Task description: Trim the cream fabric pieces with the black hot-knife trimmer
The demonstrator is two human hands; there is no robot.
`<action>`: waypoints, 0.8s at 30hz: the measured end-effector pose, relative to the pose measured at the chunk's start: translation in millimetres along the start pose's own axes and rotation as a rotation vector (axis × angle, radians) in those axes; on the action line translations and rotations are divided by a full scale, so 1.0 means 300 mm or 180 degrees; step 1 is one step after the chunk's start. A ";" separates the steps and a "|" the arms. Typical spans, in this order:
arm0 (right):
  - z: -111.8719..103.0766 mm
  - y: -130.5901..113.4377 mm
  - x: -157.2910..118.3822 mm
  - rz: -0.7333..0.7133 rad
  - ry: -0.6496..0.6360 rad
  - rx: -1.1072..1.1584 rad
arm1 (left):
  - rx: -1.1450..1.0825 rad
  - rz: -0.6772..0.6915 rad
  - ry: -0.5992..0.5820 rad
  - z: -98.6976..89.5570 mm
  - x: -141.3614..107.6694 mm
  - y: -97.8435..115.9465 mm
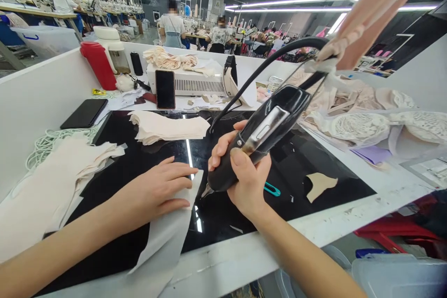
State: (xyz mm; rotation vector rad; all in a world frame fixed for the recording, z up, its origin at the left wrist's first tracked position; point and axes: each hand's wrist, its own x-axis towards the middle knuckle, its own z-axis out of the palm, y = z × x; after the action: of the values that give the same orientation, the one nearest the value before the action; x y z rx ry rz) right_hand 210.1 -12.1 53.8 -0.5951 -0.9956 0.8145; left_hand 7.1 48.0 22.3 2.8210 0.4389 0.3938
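Observation:
My left hand (164, 186) lies with fingers stretched over a pale strip of fabric (167, 237), which hangs toward the table's front edge. My right hand (244, 172) is wrapped round a black corded hand tool (261, 135) with a metal plate on its side. The tool tilts down to the left, and its narrow tip is close to the fabric's right edge; I cannot tell whether they touch. Its thick black cable (275, 58) arches up from the tool's upper end, near a pinkish fabric strap (377, 14) hanging from above.
Stacked cream pieces lie on the left (56, 181) and at the back (167, 126) of the black mat (314, 149). A teal thread snipper (272, 189) and a beige scrap (320, 185) lie on the right. Lace bra cups (363, 125), phones (165, 89) and a red cup (98, 66) surround it.

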 end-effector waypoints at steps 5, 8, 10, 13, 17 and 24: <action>0.000 0.000 0.004 0.0026 0.0032 -0.0025 | 0.0381 -0.0214 0.0146 0.041 -0.085 0.129; 0.007 0.000 0.005 0.0048 -0.0005 0.0005 | 0.0437 -0.0215 0.0087 0.069 -0.118 0.163; 0.012 -0.001 0.004 0.0046 -0.0044 0.0022 | 0.0380 -0.0231 0.0018 0.069 -0.130 0.156; 0.017 -0.005 0.001 0.0022 -0.0040 0.0026 | 0.0180 -0.0040 0.0007 0.048 -0.143 0.120; 0.021 -0.003 0.003 0.0010 0.0013 0.0007 | 0.0016 0.0154 0.0038 0.024 -0.168 0.073; 0.021 0.005 -0.004 0.0012 -0.0083 0.0006 | 0.0151 -0.0134 0.0403 0.047 -0.142 0.045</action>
State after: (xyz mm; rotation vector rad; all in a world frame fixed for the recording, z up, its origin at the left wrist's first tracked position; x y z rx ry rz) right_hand 203.5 -11.7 54.7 -0.5863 -1.0177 0.8283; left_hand -24.2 18.7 3.7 2.8373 0.5392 0.5624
